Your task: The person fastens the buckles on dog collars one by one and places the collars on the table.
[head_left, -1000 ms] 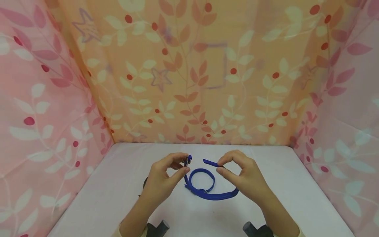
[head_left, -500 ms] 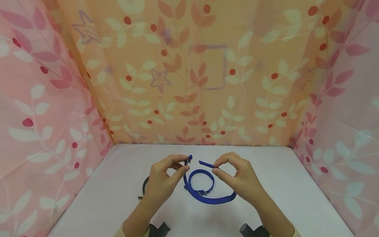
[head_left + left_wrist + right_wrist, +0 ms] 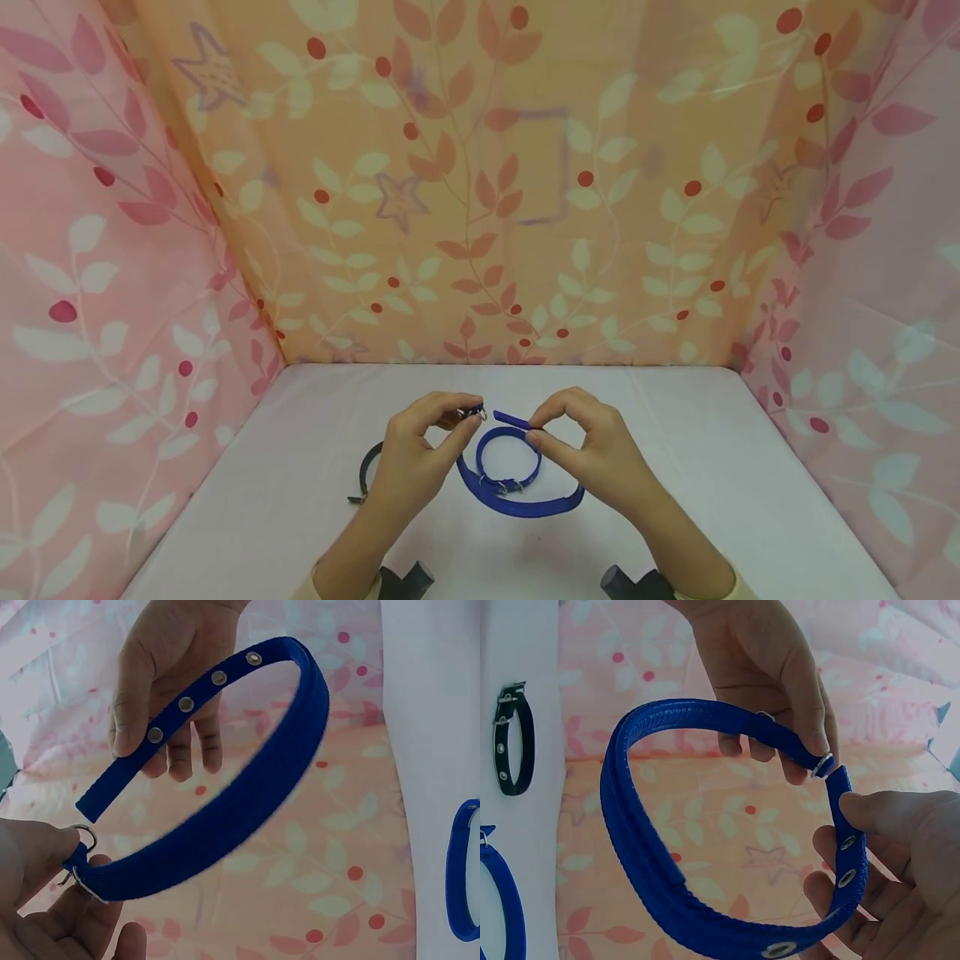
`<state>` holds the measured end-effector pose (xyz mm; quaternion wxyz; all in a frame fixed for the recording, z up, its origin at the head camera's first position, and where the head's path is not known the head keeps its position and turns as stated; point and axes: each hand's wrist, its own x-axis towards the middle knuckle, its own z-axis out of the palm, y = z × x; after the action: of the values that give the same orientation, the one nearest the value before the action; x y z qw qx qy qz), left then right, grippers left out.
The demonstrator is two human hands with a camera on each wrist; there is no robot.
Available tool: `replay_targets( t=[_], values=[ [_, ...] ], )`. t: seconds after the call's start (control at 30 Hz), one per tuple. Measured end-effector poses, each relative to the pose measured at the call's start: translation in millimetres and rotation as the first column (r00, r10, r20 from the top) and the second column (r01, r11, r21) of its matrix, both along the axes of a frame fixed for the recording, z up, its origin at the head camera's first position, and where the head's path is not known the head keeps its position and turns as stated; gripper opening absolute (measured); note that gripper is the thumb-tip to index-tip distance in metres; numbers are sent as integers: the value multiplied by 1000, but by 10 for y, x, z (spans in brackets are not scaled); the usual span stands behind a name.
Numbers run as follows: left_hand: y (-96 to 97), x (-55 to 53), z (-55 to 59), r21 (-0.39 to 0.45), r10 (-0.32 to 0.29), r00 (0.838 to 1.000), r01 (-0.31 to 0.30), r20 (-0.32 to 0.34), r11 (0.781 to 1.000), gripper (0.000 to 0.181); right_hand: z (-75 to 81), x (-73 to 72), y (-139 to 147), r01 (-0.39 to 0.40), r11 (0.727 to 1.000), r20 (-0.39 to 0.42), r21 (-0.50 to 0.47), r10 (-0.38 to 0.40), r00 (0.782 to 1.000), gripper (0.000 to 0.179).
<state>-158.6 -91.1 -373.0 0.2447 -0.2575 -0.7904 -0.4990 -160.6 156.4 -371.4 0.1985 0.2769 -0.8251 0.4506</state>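
Note:
A blue collar (image 3: 525, 507) with metal eyelets is held up above the table, bent into an open loop. My left hand (image 3: 420, 442) pinches its buckle end between thumb and fingers; a metal buckle (image 3: 823, 765) shows there in the right wrist view. My right hand (image 3: 592, 442) pinches the strap near its free end (image 3: 94, 802). In the left wrist view that tip is just short of the buckle's metal ring. The right wrist view also has tip and buckle close together; whether they touch I cannot tell.
Behind the held loop, a second blue collar (image 3: 456, 874) lies buckled in a circle on the white table (image 3: 750, 500). A black collar (image 3: 528, 742) lies left, partly hidden by my left hand in the head view. Flowered cloth (image 3: 480, 250) encloses the back and sides.
My right hand has moved left, bringing the strap's free end closer to the buckle. The buckle end has tilted lower in my left hand. More of the black collar shows.

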Motion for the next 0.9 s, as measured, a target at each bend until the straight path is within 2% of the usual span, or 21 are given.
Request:
replay_targets(
  t=[0.2,0.4,0.5,0.67,0.77,0.9],
  values=[
    [43,20,1,27,8,999,-10,51,1000,21,-29,4,-13,-27,1000,11,10,27,1000,21],
    [60,23,9,49,33,994,-38,100,998,16,-6,27,24,-35,999,110,41,30,993,20],
    [70,26,1,67,-33,993,26,113,997,15,2,48,22,-38,999,111,19,35,993,19],
    [86,39,-12,93,-158,972,143,175,985,13,7,68,-1,-64,997,-1,-36,64,998,19],
    [75,63,9,116,-181,956,157,230,981,11,28,84,-12,-88,995,-45,-52,85,995,22],
    [49,135,46,123,-185,936,154,299,980,17,52,117,-26,-112,993,-40,-44,110,993,23]
  ],
)
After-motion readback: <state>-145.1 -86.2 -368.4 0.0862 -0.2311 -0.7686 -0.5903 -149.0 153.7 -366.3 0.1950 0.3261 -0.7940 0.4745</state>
